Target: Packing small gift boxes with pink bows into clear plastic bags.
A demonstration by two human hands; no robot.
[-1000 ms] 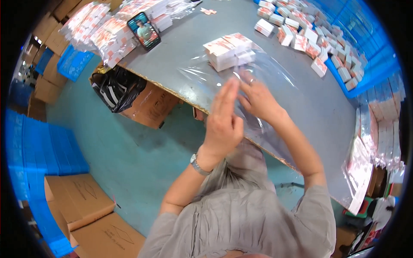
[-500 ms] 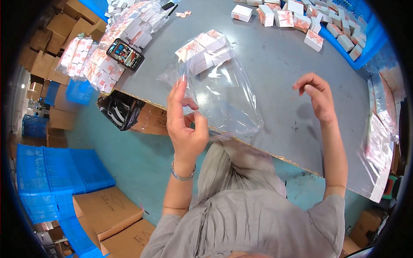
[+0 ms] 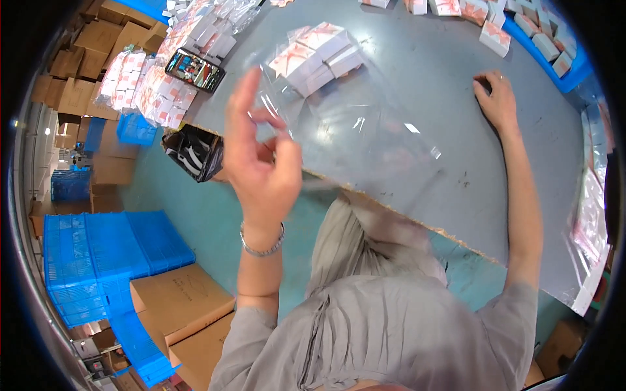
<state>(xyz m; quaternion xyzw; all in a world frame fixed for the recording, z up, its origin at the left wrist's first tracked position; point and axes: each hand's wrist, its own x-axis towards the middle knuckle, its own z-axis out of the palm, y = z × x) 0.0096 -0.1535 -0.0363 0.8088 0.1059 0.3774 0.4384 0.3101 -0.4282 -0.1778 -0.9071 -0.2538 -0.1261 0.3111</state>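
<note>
My left hand [image 3: 264, 156], a bracelet at its wrist, is raised over the table's front edge. Its index finger points up while the other fingers and thumb curl in at the near left side of a clear plastic bag [image 3: 385, 133]; motion blur softens the grip. Inside the far end of the bag lies a block of small white boxes [image 3: 316, 58] with pinkish-orange print. Farther right, my right hand [image 3: 499, 101] is at the grey tabletop, fingers curled in, with nothing visible in them and a ring on one finger.
Bagged boxes [image 3: 153, 85] are stacked at the table's left, with a phone [image 3: 195, 70] on them. Loose boxes [image 3: 495, 38] and a blue crate [image 3: 577, 77] stand far right. Clear film [image 3: 590, 215] lies along the right edge. Blue crates [image 3: 111, 260] and cartons [image 3: 182, 300] stand on the floor, left.
My right hand has moved away to the far right and its fingers have curled in. My left hand has shifted slightly left. The bag's near end has spread toward the right; the view has shifted.
</note>
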